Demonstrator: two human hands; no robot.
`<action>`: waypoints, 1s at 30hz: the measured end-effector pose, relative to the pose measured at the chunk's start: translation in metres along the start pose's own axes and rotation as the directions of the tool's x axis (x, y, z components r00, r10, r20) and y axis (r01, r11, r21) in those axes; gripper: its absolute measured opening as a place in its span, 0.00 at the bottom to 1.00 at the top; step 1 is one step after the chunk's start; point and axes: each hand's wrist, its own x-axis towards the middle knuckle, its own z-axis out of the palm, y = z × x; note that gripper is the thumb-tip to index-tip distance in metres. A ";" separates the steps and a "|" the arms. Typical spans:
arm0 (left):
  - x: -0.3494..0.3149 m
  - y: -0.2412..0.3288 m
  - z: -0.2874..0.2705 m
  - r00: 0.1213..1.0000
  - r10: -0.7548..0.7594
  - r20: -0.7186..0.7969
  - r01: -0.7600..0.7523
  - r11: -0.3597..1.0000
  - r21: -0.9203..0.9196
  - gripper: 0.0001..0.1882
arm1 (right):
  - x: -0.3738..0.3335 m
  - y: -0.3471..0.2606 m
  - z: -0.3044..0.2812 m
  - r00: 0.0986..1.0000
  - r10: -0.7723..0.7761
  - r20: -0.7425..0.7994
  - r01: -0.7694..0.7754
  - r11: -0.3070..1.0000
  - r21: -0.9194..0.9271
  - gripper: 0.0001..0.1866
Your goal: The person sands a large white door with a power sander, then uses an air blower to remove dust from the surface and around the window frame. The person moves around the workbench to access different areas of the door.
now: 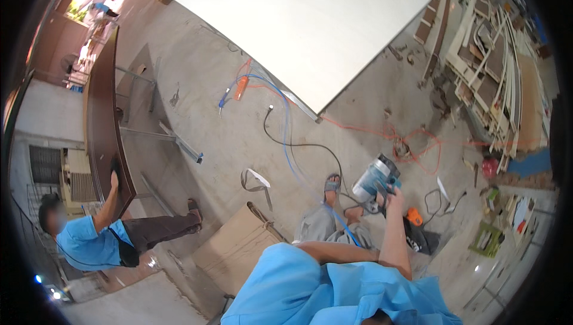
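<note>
past nr corner of white panel: teal tool in r hand

r hand clenched round tool's handle end, above floor; l hand hidden behind r forearm, grip can't tell. orange box on floor off panel's l edge. far l, co-worker w/ a hand on brown board, nr its lower end.

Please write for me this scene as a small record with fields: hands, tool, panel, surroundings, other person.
Right hand: holds a power tool
Left hand: cannot be made out
Tool colour: blue and silver
White panel: large, ahead of the person
Floor: blue hose, brown cardboard
Right side: heap of strips
Co-worker: at left, one hand on a dark brown panel
</note>
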 end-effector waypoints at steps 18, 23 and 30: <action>-0.421 0.077 0.374 -0.121 -0.939 -0.321 0.976 -0.054 -0.211 0.16 | -0.014 -0.198 -0.167 0.999 0.040 0.016 -0.033 0.948 -0.316 0.18; -0.196 0.216 0.516 -0.047 -0.988 0.145 0.656 -0.140 -0.741 0.26 | -0.017 -0.215 -0.230 0.904 -0.344 0.255 0.423 0.630 -0.652 0.18; -0.044 0.201 0.510 -0.081 -0.993 0.085 0.324 -0.107 -0.940 0.30 | -0.077 -0.240 -0.249 0.992 0.011 0.128 0.084 0.699 -0.710 0.16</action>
